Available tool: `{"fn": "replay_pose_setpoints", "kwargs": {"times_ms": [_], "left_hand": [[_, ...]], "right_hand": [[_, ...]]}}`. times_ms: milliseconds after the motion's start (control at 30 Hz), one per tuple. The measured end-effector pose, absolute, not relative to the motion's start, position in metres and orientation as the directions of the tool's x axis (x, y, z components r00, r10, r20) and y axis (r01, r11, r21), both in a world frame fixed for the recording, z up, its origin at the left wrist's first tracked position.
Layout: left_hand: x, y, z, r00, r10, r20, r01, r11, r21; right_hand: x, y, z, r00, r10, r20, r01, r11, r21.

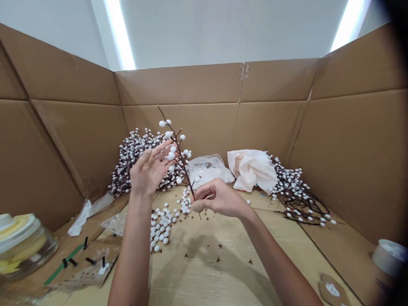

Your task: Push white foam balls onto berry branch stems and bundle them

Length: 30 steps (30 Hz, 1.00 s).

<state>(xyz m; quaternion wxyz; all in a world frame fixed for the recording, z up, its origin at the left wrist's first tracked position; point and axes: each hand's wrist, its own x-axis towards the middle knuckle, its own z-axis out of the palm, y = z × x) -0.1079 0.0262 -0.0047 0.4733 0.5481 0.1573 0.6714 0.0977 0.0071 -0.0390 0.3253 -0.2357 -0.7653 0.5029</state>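
Note:
A brown artificial berry branch [182,163] with white berries is held upright and slightly tilted in front of me. My right hand [216,199] pinches its lower stem between thumb and fingers. Palm up and fingers spread, my left hand [153,168] is beside the upper part of the branch; its fingertips are behind the berries, and I cannot tell whether they touch. Below the hands lie loose white berries [162,227] in a scattered group on the table [207,272]. Small brown star-shaped bits [218,259] are strewn near them.
Cardboard walls [204,85] enclose the table. A heap of berry branches [127,161] stands back left, another pile [293,182] back right. Between them are a clear plastic bag [210,168] and a pale bag [251,168]. A lidded jar [25,246] sits left, a white roll [389,257] right.

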Motion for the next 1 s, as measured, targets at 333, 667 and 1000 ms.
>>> {"fn": "replay_pose_setpoints", "kwargs": {"times_ms": [333, 667, 1000], "left_hand": [[-0.091, 0.004, 0.008, -0.255, 0.672, 0.696, -0.142, -0.738, 0.660], [-0.088, -0.001, 0.009, -0.272, 0.640, 0.719, -0.074, -0.759, 0.647], [-0.075, -0.001, 0.009, -0.266, 0.654, 0.708, -0.156, -0.754, 0.638]], "right_hand": [[0.081, 0.002, -0.055, -0.625, 0.725, 0.291, 0.209, 0.514, -0.832], [0.078, -0.001, -0.055, -0.591, 0.743, 0.314, 0.283, 0.556, -0.782], [0.073, -0.003, -0.058, -0.599, 0.736, 0.316, 0.262, 0.553, -0.791]]}}
